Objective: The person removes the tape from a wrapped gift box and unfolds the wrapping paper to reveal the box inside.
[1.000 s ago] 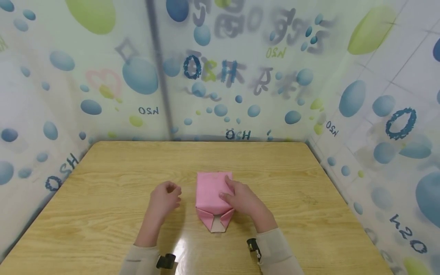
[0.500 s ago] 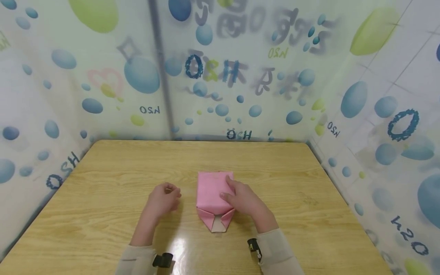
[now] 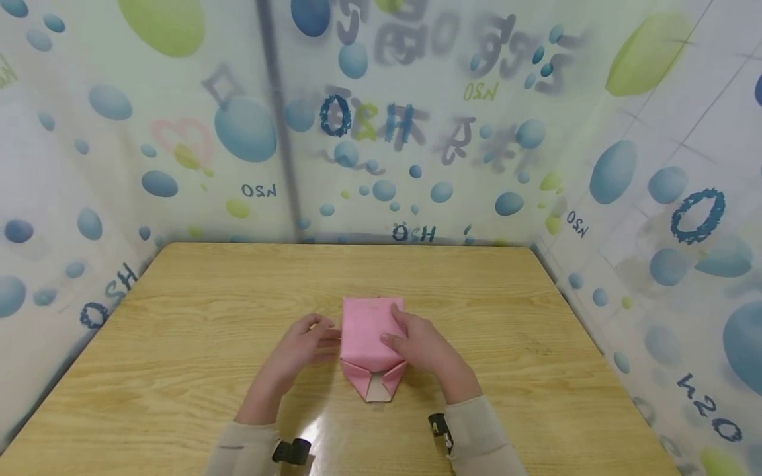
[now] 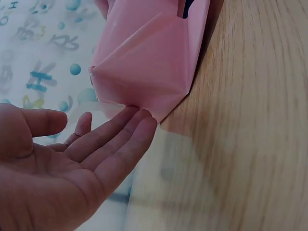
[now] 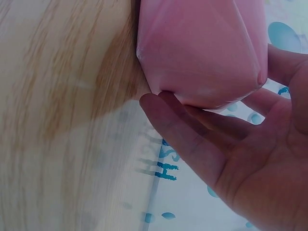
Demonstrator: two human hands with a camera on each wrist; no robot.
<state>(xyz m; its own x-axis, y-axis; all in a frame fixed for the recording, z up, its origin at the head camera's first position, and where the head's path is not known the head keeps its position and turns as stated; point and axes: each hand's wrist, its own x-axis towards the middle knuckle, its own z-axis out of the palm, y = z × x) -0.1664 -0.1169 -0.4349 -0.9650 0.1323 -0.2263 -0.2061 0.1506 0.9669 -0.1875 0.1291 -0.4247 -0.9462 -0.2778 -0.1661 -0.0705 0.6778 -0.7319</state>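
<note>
A pink paper-wrapped box (image 3: 366, 334) lies on the wooden table, its near end folded into slanting flaps around a pale tongue (image 3: 378, 389). My right hand (image 3: 425, 347) holds it from the right, thumb across the top face. In the right wrist view, fingers (image 5: 185, 130) curve along the lower edge of the box's folded end. My left hand (image 3: 300, 347) is at the left side, fingers extended. The left wrist view has those fingertips (image 4: 144, 126) right at the bottom of the folded paper, with the thumb (image 4: 48, 122) held apart from it.
The wooden table (image 3: 506, 297) extends around the box on every side. Behind it and along both sides hang patterned curtains (image 3: 381, 165) with blue and green spots. A black strap piece (image 3: 292, 451) sits at the left sleeve, another (image 3: 439, 424) at the right.
My left hand has moved right, from apart from the box up to its left side, and its fingers have straightened. The right hand and box have stayed in place.
</note>
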